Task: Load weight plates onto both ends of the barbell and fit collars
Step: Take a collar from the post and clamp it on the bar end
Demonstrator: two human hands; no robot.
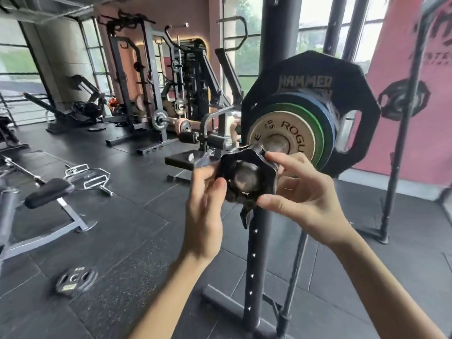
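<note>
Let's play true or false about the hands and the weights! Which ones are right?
1. The left hand and right hand both hold the black collar. True.
2. The biggest loaded plate is green. False: the black plate is biggest; the green plate is smaller.
3. A loose plate lies on the floor. True.
4. The outermost plate is blue. False: the grey Rogue plate is outermost.

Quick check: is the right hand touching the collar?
Touching. The head view shows the right hand pinching the collar, index finger on its top edge, thumb on its lower edge.
</note>
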